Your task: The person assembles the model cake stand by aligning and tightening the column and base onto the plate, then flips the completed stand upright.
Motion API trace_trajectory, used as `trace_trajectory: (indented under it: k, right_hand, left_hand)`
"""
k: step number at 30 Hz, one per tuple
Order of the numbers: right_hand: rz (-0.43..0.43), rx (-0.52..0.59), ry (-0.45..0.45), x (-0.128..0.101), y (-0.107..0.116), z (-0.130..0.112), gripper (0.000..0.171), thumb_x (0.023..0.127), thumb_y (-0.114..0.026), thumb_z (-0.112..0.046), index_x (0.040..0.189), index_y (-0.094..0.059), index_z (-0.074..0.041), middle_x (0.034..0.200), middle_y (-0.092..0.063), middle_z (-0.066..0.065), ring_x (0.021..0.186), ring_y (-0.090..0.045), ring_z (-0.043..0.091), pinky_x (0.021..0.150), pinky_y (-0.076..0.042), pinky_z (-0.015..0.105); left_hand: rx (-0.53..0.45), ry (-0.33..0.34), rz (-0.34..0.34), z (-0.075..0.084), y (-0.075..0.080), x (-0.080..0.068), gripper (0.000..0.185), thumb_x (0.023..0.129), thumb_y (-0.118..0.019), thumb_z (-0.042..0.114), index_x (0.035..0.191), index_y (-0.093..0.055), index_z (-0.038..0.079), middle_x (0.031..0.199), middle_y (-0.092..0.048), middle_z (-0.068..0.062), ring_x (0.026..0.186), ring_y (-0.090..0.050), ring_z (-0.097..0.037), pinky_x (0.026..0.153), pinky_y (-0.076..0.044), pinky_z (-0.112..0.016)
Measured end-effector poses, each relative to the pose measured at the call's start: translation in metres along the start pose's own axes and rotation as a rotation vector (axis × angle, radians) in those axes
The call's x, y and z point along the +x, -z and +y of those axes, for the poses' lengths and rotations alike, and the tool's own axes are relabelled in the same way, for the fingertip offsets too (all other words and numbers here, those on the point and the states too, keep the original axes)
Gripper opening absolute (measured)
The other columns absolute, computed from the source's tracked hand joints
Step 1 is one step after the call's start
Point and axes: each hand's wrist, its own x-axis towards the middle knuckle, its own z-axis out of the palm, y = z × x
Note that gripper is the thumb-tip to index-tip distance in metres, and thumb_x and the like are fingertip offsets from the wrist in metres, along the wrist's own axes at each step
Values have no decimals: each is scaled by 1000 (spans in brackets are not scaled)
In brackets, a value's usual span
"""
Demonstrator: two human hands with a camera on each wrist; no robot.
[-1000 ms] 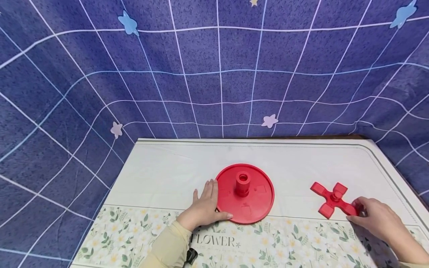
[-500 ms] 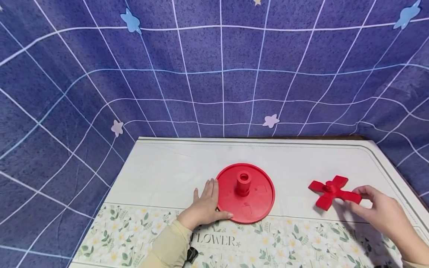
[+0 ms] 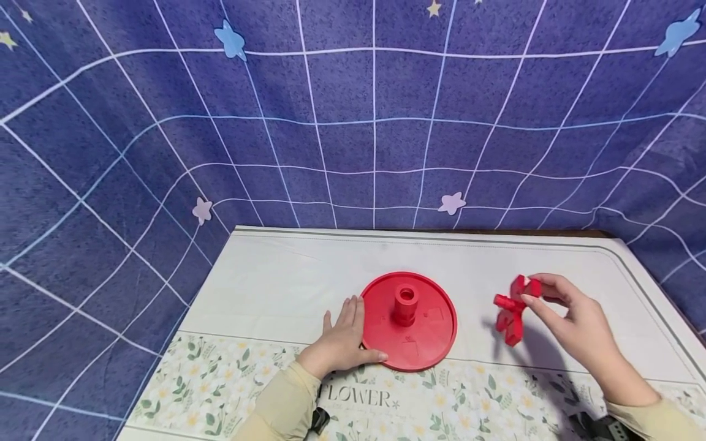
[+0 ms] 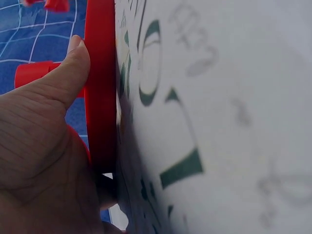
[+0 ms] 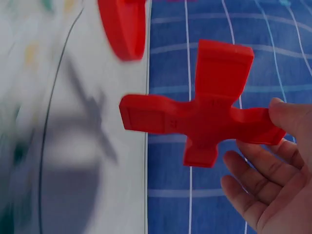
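A round red disc (image 3: 427, 346) with a raised rim lies flat on the table, a hollow post (image 3: 406, 303) standing at its middle. My left hand (image 3: 342, 343) rests against the disc's left edge, fingers straight along the side and thumb over the near rim. To the right, my right hand (image 3: 579, 321) pinches one arm of a red four-armed cross-shaped piece (image 5: 212, 117) between thumb and fingers. This piece is held above the table, tilted on edge, its short peg pointing left toward the disc in the head view.
The table carries a white cover (image 3: 298, 263) with a flower-printed band (image 3: 220, 392) along the near side. Behind and beside it hangs a blue curtain (image 3: 353, 147) with a pale grid and stars. Dark wrist straps show at both sleeves.
My right hand has lifted the cross-shaped piece off the table, moved it left and turned it from flat to on edge. The left hand and the disc stay put.
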Motion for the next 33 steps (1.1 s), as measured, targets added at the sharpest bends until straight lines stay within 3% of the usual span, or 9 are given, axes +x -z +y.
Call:
trace_trajectory:
  k: [4,10,15,21,28,33]
  right_hand:
    - [-8,90,90,10,-21,-18,37,80,-75,6,115,-65,0,89,-70,8,84,-60,-10,78,-43,6]
    - [-7,192,137,23,-49,-38,44,77,-74,13,118,-65,0,89,-70,6,82,-62,-3,79,-46,8]
    - [-41,204,183,34,-67,-54,44,79,-73,10,120,-65,-3,91,-70,3,84,-63,3,83,-46,10]
    - [-98,168,279,46,-84,-69,45,82,-75,2,125,-64,-5,102,-69,4,89,-65,10,85,-47,15]
    - [-147,78,400,59,-99,-85,48,82,-77,-10,128,-63,-10,104,-67,0,99,-63,16,85,-52,37]
    - [-178,-5,471,62,-106,-92,47,81,-79,-15,126,-65,-11,101,-66,0,89,-63,15,78,-55,40]
  left_hand:
    - [-9,1,-4,2,3,-1,117,80,-67,64,154,-8,-5,161,-7,-21,148,-5,-37,111,-3,-65]
    - [-13,7,-9,3,5,-1,118,79,-66,67,154,-7,-3,161,-7,-20,148,-4,-36,111,-3,-65]
    - [-3,7,-13,1,6,1,118,79,-66,66,154,-6,-4,161,-6,-20,148,-3,-36,111,-2,-65]
    - [15,7,-10,1,6,1,119,79,-65,68,154,-7,-3,161,-7,-20,148,-4,-36,111,-3,-65]
    - [20,12,-14,0,5,0,119,79,-63,70,155,-7,-2,161,-6,-19,148,-4,-35,111,-4,-64]
    - [21,10,-9,1,4,0,119,79,-62,71,154,-8,-3,161,-7,-20,148,-4,-35,111,-3,-66]
